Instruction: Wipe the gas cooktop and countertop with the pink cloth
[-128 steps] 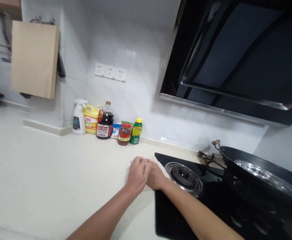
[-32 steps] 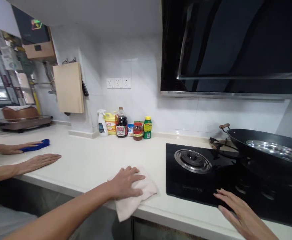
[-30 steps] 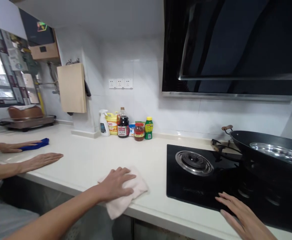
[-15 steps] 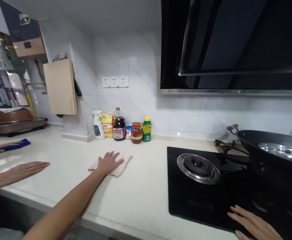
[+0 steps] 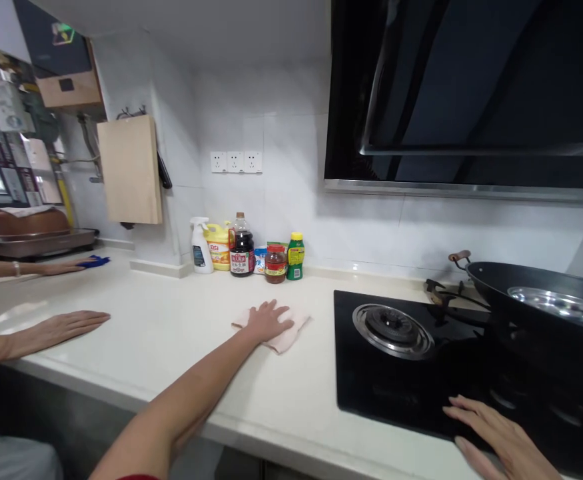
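Note:
My left hand (image 5: 267, 321) lies palm down on a pale pink cloth (image 5: 287, 341) on the white countertop, its fingers spread over the fabric and pressing it flat. The cloth's edges stick out on both sides of the hand. My right hand (image 5: 501, 433) rests at the front edge of the black glass cooktop (image 5: 371, 380), fingers stretched out and holding nothing. Beyond the cloth stand a red-lidded jar (image 5: 275, 265), a green bottle with a yellow cap (image 5: 296, 257) and a soy sauce bottle (image 5: 242, 250).
A co-worker's hand (image 5: 64, 327) lies flat on the counter at left; their other hand is on a blue cloth (image 5: 94, 261). A spray bottle (image 5: 201, 250) and yellow jug (image 5: 218, 248) stand by the wall. A wok (image 5: 496, 283) occupies the right burner; a range hood (image 5: 461, 100) hangs above.
My left hand and the pink cloth have slid right across the counter, nearer the cooktop. The co-worker's blue cloth has moved right and away. The view has shifted slightly.

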### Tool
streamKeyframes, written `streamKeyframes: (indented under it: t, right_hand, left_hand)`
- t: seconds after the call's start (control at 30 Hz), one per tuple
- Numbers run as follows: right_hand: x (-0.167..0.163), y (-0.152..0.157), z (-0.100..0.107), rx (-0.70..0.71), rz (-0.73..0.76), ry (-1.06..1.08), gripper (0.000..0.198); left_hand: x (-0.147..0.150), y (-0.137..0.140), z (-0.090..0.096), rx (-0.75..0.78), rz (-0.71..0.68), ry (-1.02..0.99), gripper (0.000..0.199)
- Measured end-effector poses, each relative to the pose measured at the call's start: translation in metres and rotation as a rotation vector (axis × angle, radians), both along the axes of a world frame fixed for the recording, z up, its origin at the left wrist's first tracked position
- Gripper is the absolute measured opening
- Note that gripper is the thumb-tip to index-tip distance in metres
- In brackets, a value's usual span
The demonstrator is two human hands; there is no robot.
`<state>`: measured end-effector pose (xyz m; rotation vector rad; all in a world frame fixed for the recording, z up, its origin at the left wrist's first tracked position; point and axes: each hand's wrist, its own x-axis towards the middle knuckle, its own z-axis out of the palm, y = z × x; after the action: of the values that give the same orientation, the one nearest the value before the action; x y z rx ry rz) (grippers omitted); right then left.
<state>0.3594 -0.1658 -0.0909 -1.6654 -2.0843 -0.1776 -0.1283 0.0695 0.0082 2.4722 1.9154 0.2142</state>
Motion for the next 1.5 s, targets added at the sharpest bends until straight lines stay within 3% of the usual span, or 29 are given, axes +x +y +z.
streamKeyframes:
  t: [0.17, 0.33, 0.43, 0.67, 0.77, 0.87, 1.0, 1.17, 1.3, 1.5]
  right_hand:
    - [-0.009, -0.004, 0.008, -0.026, -0.007, 0.038, 0.051]
    - [-0.013, -0.008, 0.013, -0.030, 0.026, 0.052, 0.053]
    - [-0.011, -0.006, 0.010, -0.032, 0.041, 0.051, 0.055]
    - [-0.011, -0.004, 0.008, -0.029, 0.039, 0.049, 0.053]
    - [-0.011, -0.005, 0.009, -0.034, 0.046, 0.048, 0.053]
    - [-0.009, -0.004, 0.009, -0.040, 0.064, 0.046, 0.053]
    - [-0.007, -0.003, 0.012, -0.058, 0.084, 0.050, 0.054]
    - [-0.010, -0.006, 0.018, -0.071, 0.079, 0.051, 0.053]
    - [-0.013, -0.006, 0.020, -0.056, 0.086, 0.054, 0.053]
    - [-0.017, -0.006, 0.021, -0.049, 0.088, 0.053, 0.052]
  left_hand:
    - [0.011, -0.088, -0.004, -0.051, -0.197, -0.002, 0.069]
    - [-0.016, -0.153, -0.006, -0.079, -0.323, -0.061, 0.067]
    - [-0.051, -0.156, -0.006, -0.040, -0.166, -0.049, 0.063]
    - [-0.145, -0.127, 0.008, 0.054, 0.315, -0.024, 0.067]
    - [-0.161, -0.119, 0.012, 0.073, 0.447, -0.020, 0.068]
    - [-0.153, -0.113, 0.011, 0.076, 0.481, -0.011, 0.066]
    - [-0.118, -0.122, 0.001, 0.080, 0.378, -0.001, 0.062]
    - [-0.095, -0.173, -0.016, 0.126, 0.115, 0.000, 0.053]
    - [-0.124, -0.208, -0.031, 0.277, -0.072, -0.007, 0.053]
    - [-0.184, -0.207, -0.035, 0.268, -0.250, 0.151, 0.066]
